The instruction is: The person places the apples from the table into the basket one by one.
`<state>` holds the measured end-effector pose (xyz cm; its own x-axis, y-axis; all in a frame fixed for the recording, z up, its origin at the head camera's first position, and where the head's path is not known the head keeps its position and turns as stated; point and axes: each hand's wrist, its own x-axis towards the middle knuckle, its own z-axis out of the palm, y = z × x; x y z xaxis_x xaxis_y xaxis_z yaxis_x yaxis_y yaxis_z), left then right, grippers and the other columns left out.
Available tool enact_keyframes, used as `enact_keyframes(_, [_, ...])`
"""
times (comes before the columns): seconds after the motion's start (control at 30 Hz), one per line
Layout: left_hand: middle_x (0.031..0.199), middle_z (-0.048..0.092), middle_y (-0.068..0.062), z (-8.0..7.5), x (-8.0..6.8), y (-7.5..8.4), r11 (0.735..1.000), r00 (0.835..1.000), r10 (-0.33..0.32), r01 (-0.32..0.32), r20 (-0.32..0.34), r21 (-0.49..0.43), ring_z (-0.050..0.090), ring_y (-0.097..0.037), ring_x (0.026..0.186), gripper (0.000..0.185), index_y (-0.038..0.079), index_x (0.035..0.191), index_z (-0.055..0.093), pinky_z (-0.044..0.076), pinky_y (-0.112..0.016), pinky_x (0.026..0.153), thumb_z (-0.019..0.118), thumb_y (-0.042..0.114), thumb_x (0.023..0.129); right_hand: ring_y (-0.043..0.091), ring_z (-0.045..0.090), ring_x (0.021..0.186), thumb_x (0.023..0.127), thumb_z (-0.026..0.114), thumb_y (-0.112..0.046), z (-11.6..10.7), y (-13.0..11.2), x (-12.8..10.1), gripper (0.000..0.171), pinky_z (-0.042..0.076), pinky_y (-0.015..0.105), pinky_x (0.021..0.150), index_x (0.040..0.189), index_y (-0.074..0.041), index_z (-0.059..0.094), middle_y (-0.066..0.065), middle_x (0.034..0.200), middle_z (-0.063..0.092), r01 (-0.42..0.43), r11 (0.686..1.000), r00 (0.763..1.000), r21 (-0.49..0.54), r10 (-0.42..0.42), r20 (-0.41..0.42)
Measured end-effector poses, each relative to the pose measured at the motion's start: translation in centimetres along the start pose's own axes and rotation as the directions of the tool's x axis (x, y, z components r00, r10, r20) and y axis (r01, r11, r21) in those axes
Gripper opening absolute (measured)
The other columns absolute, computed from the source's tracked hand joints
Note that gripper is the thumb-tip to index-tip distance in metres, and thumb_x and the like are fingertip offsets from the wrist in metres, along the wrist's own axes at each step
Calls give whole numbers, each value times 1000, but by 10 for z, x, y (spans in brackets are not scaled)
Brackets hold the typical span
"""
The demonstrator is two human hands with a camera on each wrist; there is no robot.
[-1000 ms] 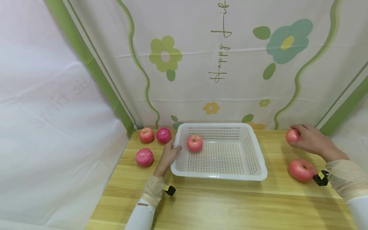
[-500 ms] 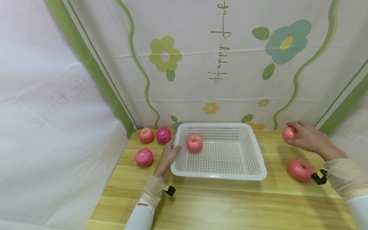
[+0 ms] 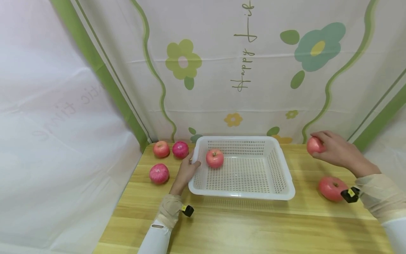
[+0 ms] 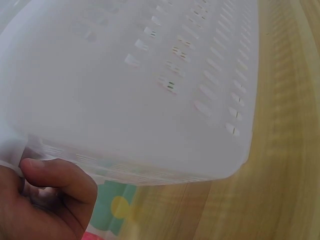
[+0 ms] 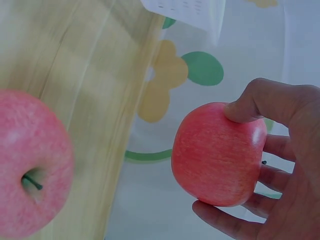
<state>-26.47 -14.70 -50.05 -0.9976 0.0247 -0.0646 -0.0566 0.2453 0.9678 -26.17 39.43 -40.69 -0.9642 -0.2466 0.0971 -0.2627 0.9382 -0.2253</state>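
Observation:
A white perforated plastic basket (image 3: 242,196) stands mid-table with one red apple (image 3: 214,158) inside, near its left end. My left hand (image 3: 185,171) grips the basket's left rim, thumb over the edge; the left wrist view shows the curled thumb and fingers (image 4: 60,180) at the rim. Over the table's back right, my right hand (image 3: 339,151) holds another red apple (image 3: 315,146), thumb on one side and fingers round the other, as the right wrist view of this held apple (image 5: 220,155) shows. Below that hand, a larger red apple (image 3: 332,188) lies on the table.
Left of the basket lie a red apple (image 3: 161,149), a dark pink round fruit (image 3: 180,150) and a pink striped round fruit (image 3: 159,173). The wooden table (image 3: 241,229) ends at the back against a white flowered curtain (image 3: 209,98).
My right hand has moved a little left and upward with the apple in it. The left hand, the basket and the other fruits have stayed in place.

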Motion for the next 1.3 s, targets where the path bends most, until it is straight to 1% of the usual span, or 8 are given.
enact_keyframes(0.13, [128, 70, -30, 0, -1, 1, 1000, 1000, 4, -4, -1, -6, 76, -42, 107, 71, 15, 168, 33, 68, -46, 79, 58, 15, 102, 53, 50, 127, 89, 82, -33, -1, -6, 2, 78, 54, 70, 75, 152, 0, 48, 33, 150, 45, 18, 1000, 1000, -8, -19, -8])
enact_keyframes(0.33, [129, 70, -29, 0, -1, 0, 1000, 1000, 3, -3, 0, -2, 76, -40, 106, 71, 16, 169, 32, 68, -46, 79, 58, 15, 102, 53, 49, 128, 89, 82, -33, -3, -12, 5, 78, 54, 69, 73, 152, -2, 48, 32, 151, 44, 22, 1000, 1000, -17, -22, 1])
enact_keyframes(0.57, [130, 69, -29, 0, -1, 0, 1000, 1000, -2, 2, -2, -2, 76, -40, 107, 71, 15, 169, 32, 68, -47, 80, 58, 15, 103, 51, 52, 122, 88, 82, -33, -5, -17, 8, 76, 55, 62, 70, 149, -1, 50, 31, 149, 46, 47, 998, 999, -35, -47, -12])
enact_keyframes(0.8, [128, 70, -30, 0, -1, 0, 1000, 1000, 0, 0, 2, -8, 77, -41, 106, 71, 14, 169, 31, 68, -47, 80, 58, 15, 103, 50, 55, 120, 86, 83, -29, -6, -22, 13, 72, 55, 62, 76, 145, 0, 54, 31, 145, 50, 73, 996, 997, -54, -75, -36])
enact_keyframes(0.97, [128, 70, -30, 0, -2, 0, 1000, 1000, 3, -3, -4, -4, 77, -39, 105, 71, 15, 169, 32, 68, -46, 79, 58, 15, 102, 50, 54, 122, 85, 83, -28, -7, -27, 14, 73, 55, 64, 81, 146, 1, 54, 31, 145, 51, 91, 995, 994, -51, -94, -47])
enact_keyframes(1.1, [129, 70, -29, 1, -2, 1, 1000, 1000, -3, 3, -3, -5, 77, -40, 106, 71, 17, 169, 32, 68, -47, 80, 58, 15, 102, 51, 53, 124, 86, 83, -28, -7, -30, 16, 74, 55, 67, 82, 148, 1, 53, 31, 146, 50, 91, 995, 995, -44, -93, -36])
enact_keyframes(1.3, [128, 70, -29, 0, -2, 1, 1000, 1000, -7, 7, -1, -1, 76, -41, 106, 72, 16, 169, 31, 68, -46, 80, 58, 16, 103, 50, 52, 126, 87, 81, -28, -8, -34, 18, 74, 55, 67, 83, 149, 0, 52, 30, 147, 49, 80, 996, 996, -42, -81, -22])
